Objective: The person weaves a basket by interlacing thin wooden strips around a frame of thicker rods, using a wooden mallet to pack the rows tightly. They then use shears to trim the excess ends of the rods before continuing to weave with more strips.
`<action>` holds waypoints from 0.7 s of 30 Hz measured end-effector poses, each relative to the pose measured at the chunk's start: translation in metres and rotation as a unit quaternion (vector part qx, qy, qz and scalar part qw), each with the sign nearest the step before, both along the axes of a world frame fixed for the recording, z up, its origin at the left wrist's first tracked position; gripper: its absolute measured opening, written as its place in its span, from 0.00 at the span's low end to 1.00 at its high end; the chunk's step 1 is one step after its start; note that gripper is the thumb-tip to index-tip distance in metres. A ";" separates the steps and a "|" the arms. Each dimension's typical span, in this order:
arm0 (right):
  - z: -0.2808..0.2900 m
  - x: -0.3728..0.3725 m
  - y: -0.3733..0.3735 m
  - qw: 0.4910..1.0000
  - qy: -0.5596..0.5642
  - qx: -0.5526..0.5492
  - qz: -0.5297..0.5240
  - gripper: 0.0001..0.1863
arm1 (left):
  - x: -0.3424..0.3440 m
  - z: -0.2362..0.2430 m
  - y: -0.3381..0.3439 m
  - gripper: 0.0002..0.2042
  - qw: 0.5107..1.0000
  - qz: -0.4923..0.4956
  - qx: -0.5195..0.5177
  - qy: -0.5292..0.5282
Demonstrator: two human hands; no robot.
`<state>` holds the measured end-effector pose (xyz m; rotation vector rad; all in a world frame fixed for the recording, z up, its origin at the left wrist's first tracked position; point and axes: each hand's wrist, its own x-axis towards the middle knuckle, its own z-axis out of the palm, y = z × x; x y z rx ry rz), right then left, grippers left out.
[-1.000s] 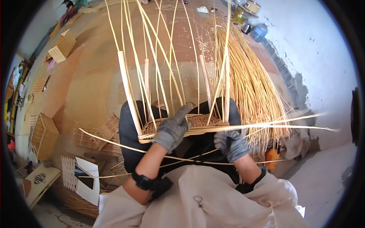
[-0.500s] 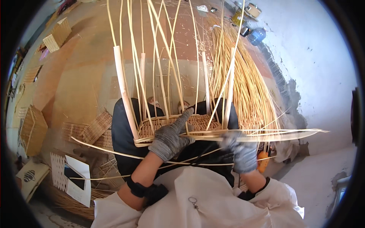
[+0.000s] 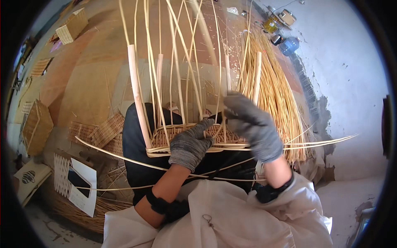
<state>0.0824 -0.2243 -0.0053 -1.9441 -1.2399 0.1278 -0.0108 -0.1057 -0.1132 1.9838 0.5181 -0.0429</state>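
A wicker basket point(image 3: 163, 136) with a woven base sits across my lap, thick peeled wooden posts point(image 3: 135, 78) at its corners and several thin canes standing up from it. My left hand point(image 3: 190, 146), in a grey knit glove, closes on the basket's near edge, its index finger beside an upright cane. My right hand point(image 3: 254, 126), gloved alike and somewhat blurred, is raised over the basket's right half. Its fingers close around an upright cane point(image 3: 207, 39), whose upper end is smeared by motion. Weaving canes point(image 3: 318, 142) run along the near edge and stick out to the right.
A large bundle of long canes point(image 3: 275, 95) lies on the floor at right, beside the white wall point(image 3: 347, 82). Woven panels point(image 3: 108, 131) and box-like baskets point(image 3: 37, 128) lie at left, near a white sheet with a dark phone-like rectangle point(image 3: 78, 182). A blue water jug point(image 3: 289, 45) stands far right.
My right hand has moved up and left from the near edge's right end to an upright cane, which now leans left instead of right. My left hand stays on the basket's near edge.
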 end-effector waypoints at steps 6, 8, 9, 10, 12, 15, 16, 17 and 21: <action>-0.084 -0.017 -0.050 0.907 -0.327 -0.245 -0.103 0.29 | -0.005 -0.002 0.010 0.25 0.993 -0.065 0.058 -0.082; -0.096 -0.021 -0.058 0.934 -0.297 -0.163 -0.112 0.26 | -0.013 -0.006 0.006 0.27 0.936 -0.176 0.265 -0.149; -0.096 -0.024 -0.061 0.928 -0.325 -0.159 -0.087 0.25 | -0.019 -0.008 0.003 0.27 0.884 -0.211 0.386 -0.160; -0.092 -0.029 -0.066 0.927 -0.326 -0.164 -0.088 0.23 | -0.024 -0.012 -0.003 0.22 0.867 -0.188 0.413 -0.207; -0.081 -0.041 -0.073 0.919 -0.358 -0.148 -0.074 0.20 | -0.038 -0.018 -0.009 0.22 0.861 -0.218 0.415 -0.196; -0.075 -0.051 -0.073 0.886 -0.287 -0.356 -0.073 0.20 | -0.042 -0.032 -0.005 0.20 0.836 -0.208 0.422 -0.283; -0.079 -0.051 -0.069 0.901 -0.312 -0.284 -0.103 0.21 | -0.036 -0.037 -0.001 0.20 0.836 -0.214 0.411 -0.295; -0.084 -0.049 -0.064 0.912 -0.309 -0.240 -0.125 0.21 | -0.029 -0.042 0.004 0.19 0.838 -0.202 0.408 -0.300; -0.110 -0.024 -0.043 0.922 -0.263 -0.201 -0.200 0.22 | 0.006 -0.054 0.012 0.19 0.834 -0.200 0.437 -0.271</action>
